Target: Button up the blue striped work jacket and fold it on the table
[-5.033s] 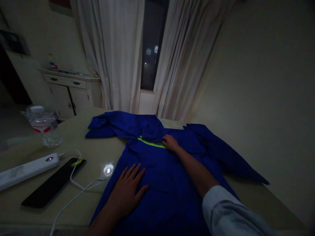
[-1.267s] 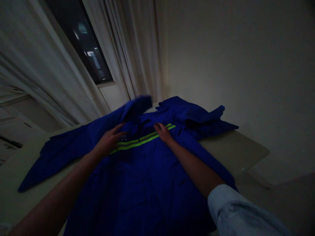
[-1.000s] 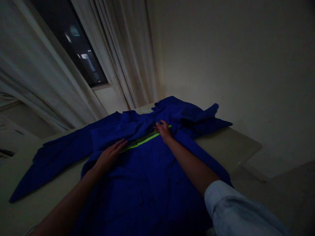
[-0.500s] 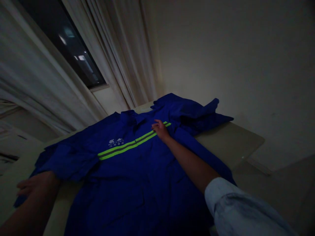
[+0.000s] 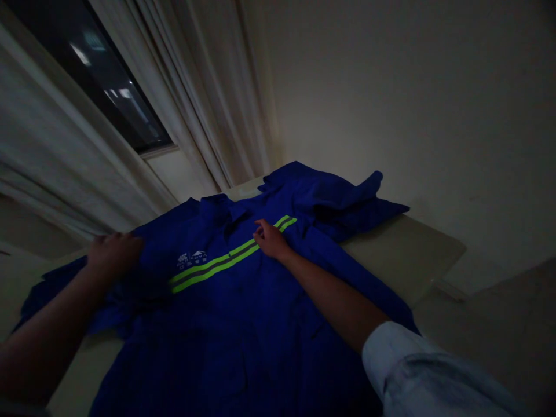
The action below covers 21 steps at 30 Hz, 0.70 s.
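Observation:
A blue work jacket [image 5: 208, 341] lies spread face up, its collar at the far side. A yellow-green and grey stripe [image 5: 212, 267] crosses the chest, beside a small white logo [image 5: 191, 259]. Over the chest, at the stripe, my right hand [image 5: 270, 238] has its fingers loosely bent and a little apart, with nothing visible in them. My left hand [image 5: 113, 253] is over the jacket's left-side shoulder and sleeve area. Motion and darkness smear its fingers, so I cannot tell whether it holds cloth.
Beneath the jacket is a pale table [image 5: 417, 252], whose rounded corner shows at right. A light wall [image 5: 391, 104] rises behind. Long pale curtains [image 5: 208, 87] hang at the back left around a dark window [image 5: 104, 75]. The room is dim.
My left hand has moved up and right from the sleeve's end towards the shoulder. My right hand has shifted slightly left along the stripe. The view has turned a little.

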Motion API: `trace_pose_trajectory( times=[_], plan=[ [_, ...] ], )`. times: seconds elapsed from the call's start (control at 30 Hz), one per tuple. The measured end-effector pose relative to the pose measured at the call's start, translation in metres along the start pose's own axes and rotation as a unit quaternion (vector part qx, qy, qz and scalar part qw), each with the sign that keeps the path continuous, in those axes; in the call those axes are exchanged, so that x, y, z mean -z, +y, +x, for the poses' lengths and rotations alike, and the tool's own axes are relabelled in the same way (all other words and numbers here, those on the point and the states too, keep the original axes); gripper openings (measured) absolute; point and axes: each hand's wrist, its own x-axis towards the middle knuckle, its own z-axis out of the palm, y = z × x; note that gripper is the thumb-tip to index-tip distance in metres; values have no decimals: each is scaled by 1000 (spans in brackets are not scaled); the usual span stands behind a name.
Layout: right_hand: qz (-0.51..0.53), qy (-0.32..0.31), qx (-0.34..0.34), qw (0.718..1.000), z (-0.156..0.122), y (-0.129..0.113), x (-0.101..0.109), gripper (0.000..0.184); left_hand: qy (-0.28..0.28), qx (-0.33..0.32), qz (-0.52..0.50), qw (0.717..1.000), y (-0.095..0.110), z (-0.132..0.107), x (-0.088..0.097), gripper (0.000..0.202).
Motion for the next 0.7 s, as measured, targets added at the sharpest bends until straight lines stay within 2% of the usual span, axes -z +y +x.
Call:
trace_pose_trajectory(
  times=[0.07, 0.13, 0.2, 0.27, 0.33, 0.43, 0.53, 0.63, 0.67, 0.7],
  plan=[
    [-40, -16, 22, 999, -3, -4, 0, 37, -20, -71, -2, 997, 45, 14, -27, 17],
    [-71, -33, 37, 996, -6, -8, 0, 36, -14, -137, -19, 990, 95, 20, -60, 30],
    [-97, -50, 49, 993, -9, -11, 1, 37, 15, -168, -34, 985, 141, 21, -91, 46],
    [-119, -66, 59, 989, -11, -12, 2, 36, 47, -172, -50, 983, 176, 21, -115, 61],
    [-134, -73, 66, 986, -11, -11, 2, 34, 53, -144, -73, 985, 196, 25, -129, 68],
    [-137, -72, 71, 985, -11, -10, 1, 33, 37, -68, -104, 992, 199, 37, -132, 47],
    [-142, -74, 68, 985, -11, -12, 1, 33, 71, 14, -113, 991, 181, 50, -122, 41],
    [-157, -79, 68, 982, -13, -14, 1, 32, 162, 107, -138, 971, 155, 57, -111, 61],
    [-161, -80, 70, 981, -13, -15, 1, 32, 175, 126, -152, 965, 146, 59, -110, 73],
    [-165, -80, 70, 981, -13, -15, 1, 32, 158, 121, -166, 966, 139, 61, -109, 84]
  ],
)
